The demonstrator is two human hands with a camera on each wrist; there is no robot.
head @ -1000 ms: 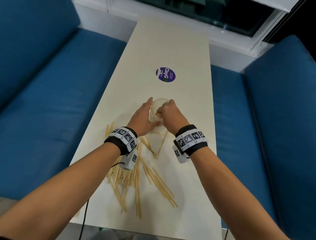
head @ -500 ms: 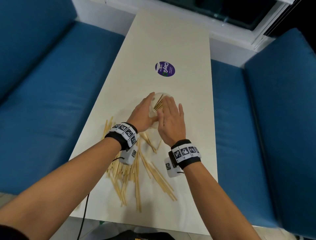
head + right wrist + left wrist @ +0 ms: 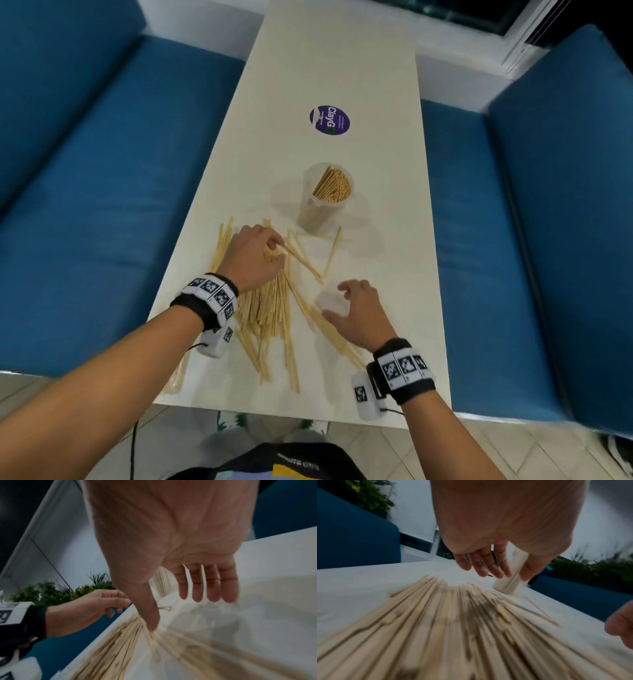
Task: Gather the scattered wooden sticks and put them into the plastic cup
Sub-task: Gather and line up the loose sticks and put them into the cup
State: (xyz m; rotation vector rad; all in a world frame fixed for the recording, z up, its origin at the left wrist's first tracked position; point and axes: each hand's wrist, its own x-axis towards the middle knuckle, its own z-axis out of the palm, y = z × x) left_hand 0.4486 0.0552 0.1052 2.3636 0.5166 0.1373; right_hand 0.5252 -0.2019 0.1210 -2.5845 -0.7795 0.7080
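The clear plastic cup (image 3: 325,197) is standing upright on the white table (image 3: 376,240), packed with pale wooden sticks. More scattered sticks (image 3: 270,308) are lying nearer. Both the left hand (image 3: 255,260) and right hand (image 3: 359,317) are hovering loosely spread, grasping nothing.

Pale wooden sticks (image 3: 270,308), clear plastic cup (image 3: 317,212), matt table (image 3: 329,61).

A clear plastic cup (image 3: 327,197) stands upright on the worktop (image 3: 376,240), about half filled with pale wooden sticks (image 3: 333,187) standing on end. Nearer the edge, many more loose sticks (image 3: 270,308) lie flat, fanned and overlapping.
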